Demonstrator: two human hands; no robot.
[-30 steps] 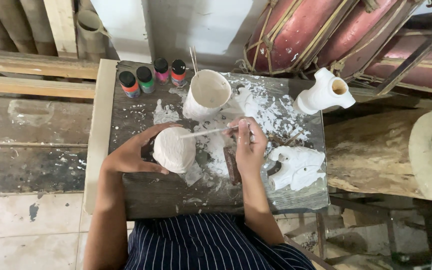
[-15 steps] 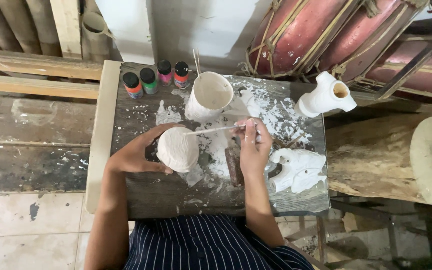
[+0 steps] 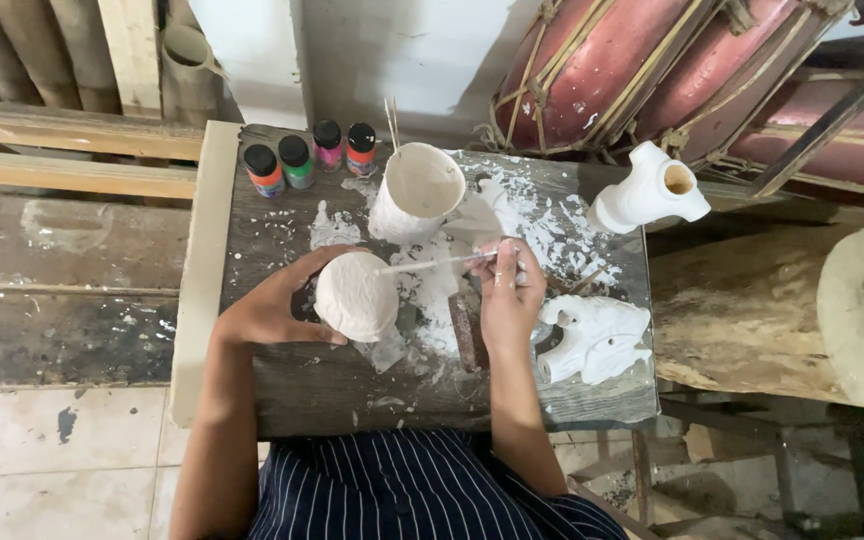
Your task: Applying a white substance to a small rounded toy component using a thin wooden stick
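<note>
a dark, worn wooden worktop (image 3: 282, 395) spattered with white plaster stands on a pale tiled floor (image 3: 62, 470), with rough planks to the left and red drums (image 3: 642, 70) behind. at the back edge stand four small paint bottles (image 3: 297, 160) with black caps: orange, green, pink and red. beside them a white cup (image 3: 414, 192) holds thin sticks. a white jug-like cast (image 3: 649, 192) stands at the right back corner, and a white animal figure (image 3: 597, 338) lies near the right edge. the left hand (image 3: 272, 305) cups a round white cast (image 3: 356, 296) resting on the worktop, its grip closed around the side. the right hand (image 3: 507, 290) pinches a thin brush (image 3: 432, 264), whose tip touches the round cast.
</note>
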